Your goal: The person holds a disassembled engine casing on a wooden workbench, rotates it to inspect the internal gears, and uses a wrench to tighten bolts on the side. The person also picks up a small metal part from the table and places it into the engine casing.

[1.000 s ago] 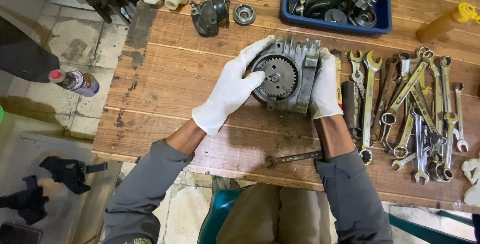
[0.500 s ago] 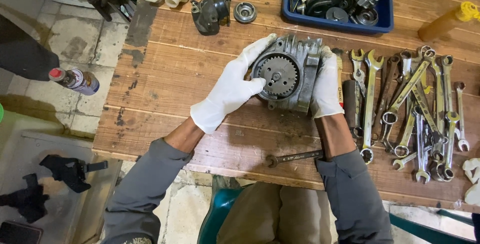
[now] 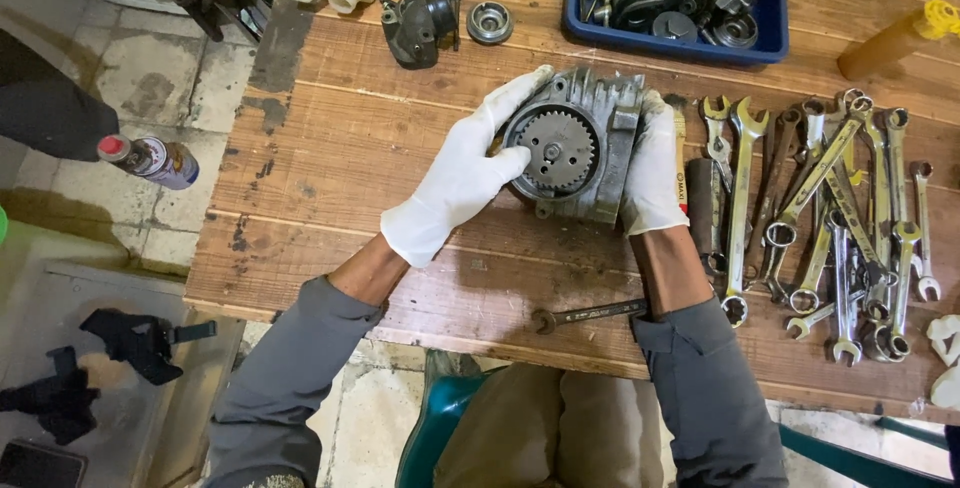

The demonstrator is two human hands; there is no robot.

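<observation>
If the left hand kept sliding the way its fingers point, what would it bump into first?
The left hand points up and to the right, and its fingers already lie on the engine part, so that is met at once. Past it, along the same line, sits the blue tray, though the exact line is hard to judge.
</observation>
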